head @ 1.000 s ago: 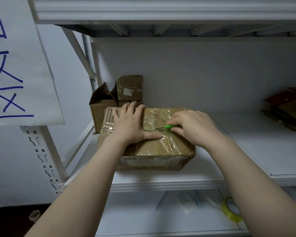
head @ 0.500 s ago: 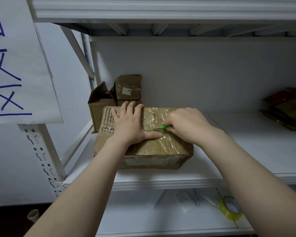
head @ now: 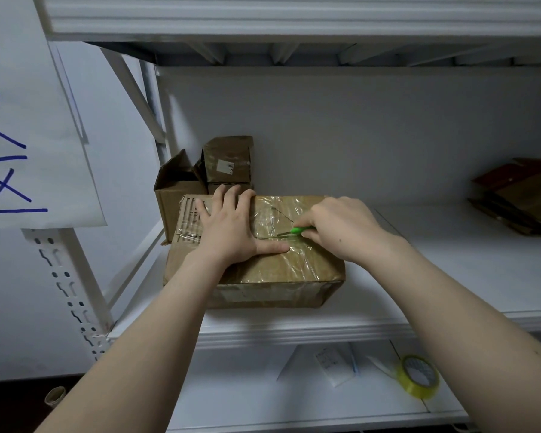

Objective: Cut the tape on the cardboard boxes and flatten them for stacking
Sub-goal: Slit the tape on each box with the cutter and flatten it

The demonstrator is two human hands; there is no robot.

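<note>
A brown cardboard box point(head: 297, 273) wrapped in shiny clear tape lies on the white shelf point(head: 450, 270). My left hand point(head: 228, 229) presses flat on the box's top left, fingers spread and thumb pointing right. My right hand point(head: 338, 229) grips a small green-handled cutter point(head: 294, 231), its metal tip touching the tape at the middle of the box top, just right of my left hand. Most of the cutter's handle is hidden inside my fist.
Behind the box at the left stand two smaller cardboard boxes point(head: 200, 182), one with its flaps open. Flattened cardboard point(head: 522, 201) lies at the shelf's far right. On the lower shelf sit a roll of clear tape point(head: 419, 376) and paper scraps point(head: 334, 364).
My right hand has slid the cutter a little leftward along the tape toward my left hand. The left hand stays pressed on the box.
</note>
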